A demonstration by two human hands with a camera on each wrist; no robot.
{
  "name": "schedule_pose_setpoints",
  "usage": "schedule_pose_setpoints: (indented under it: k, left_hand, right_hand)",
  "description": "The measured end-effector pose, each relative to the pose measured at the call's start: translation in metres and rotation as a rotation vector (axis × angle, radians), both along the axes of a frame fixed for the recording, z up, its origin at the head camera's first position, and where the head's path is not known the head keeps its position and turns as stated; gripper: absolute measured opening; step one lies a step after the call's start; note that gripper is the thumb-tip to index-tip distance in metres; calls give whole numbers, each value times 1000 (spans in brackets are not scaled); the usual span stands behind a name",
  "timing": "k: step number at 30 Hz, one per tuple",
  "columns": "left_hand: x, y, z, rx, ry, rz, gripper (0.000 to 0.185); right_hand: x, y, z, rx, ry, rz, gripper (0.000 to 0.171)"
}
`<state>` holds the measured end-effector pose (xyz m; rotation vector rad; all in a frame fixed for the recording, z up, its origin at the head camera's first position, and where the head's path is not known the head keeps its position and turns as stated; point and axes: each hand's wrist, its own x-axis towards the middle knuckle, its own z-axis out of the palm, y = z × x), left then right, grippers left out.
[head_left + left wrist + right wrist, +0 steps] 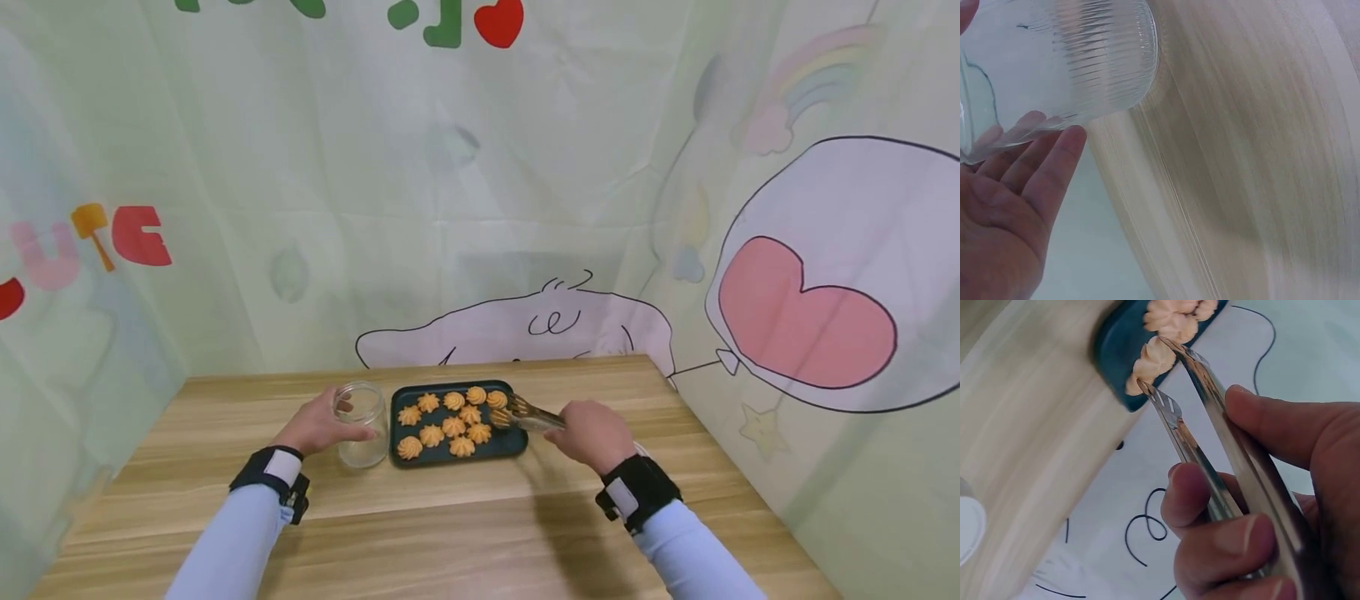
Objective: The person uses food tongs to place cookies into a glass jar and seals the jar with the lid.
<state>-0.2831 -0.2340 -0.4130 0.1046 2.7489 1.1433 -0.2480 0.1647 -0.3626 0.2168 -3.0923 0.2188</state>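
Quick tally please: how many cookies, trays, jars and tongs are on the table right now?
Cookies: 10
Tray: 1
Glass jar: 1, held by the left hand
Tongs: 1, held by the right hand
Total: 13

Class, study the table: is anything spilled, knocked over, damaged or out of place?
Nothing stands out. The cookies all lie inside the dark tray, the glass jar stands upright in the left hand, and the right hand grips the tongs around one cookie.
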Motion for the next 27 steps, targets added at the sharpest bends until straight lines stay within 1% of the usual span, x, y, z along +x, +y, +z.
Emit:
schedule_pose_setpoints:
  k: [5, 9, 12, 14, 22, 27]
  left_hand:
    - [1, 1, -1, -4, -5, -4, 98]
    - [-1, -1, -2, -12, -9, -9, 98]
    - [-3, -2, -3, -7, -9, -9, 97]
    - [-4, -2, -1, -6, -6, -10, 97]
    - [-3, -2, 0, -4, -19, -2, 96]
    - [-4, -2, -1, -7, -7, -8, 95]
  right_hand:
    - [0, -9, 9, -1, 3, 17, 29]
    - [2, -19, 18, -8, 10, 42, 28]
    - [4, -28, 26, -13, 30, 64, 28]
    - [5, -34, 32, -14, 54, 86, 27]
    - [8, -66, 53, -3, 131, 161, 28]
    - [9, -90, 64, -20, 146, 217, 30]
